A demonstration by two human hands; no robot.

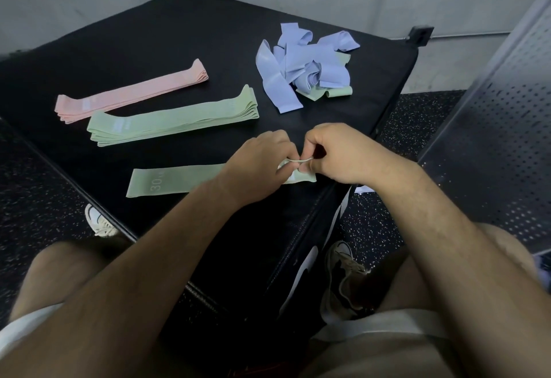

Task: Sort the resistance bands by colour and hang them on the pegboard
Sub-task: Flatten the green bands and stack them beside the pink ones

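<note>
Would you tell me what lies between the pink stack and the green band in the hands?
In the head view, the green stack lies between the pink stack and the green band.

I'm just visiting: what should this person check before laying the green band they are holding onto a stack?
1. Grip: left hand and right hand both pinch the right end of the pale green flat rubber band: ok.
2. Its colour matches the neat green band stack: ok.
3. Band lying flat: the pinched end is crumpled: not ok.
4. Pink band stack shows only pink: ok.
5. Tangled lilac band pile is one colour: green strips lie in it: not ok.
6. Free pegs on the grey perforated metal pegboard: cannot tell.
</note>
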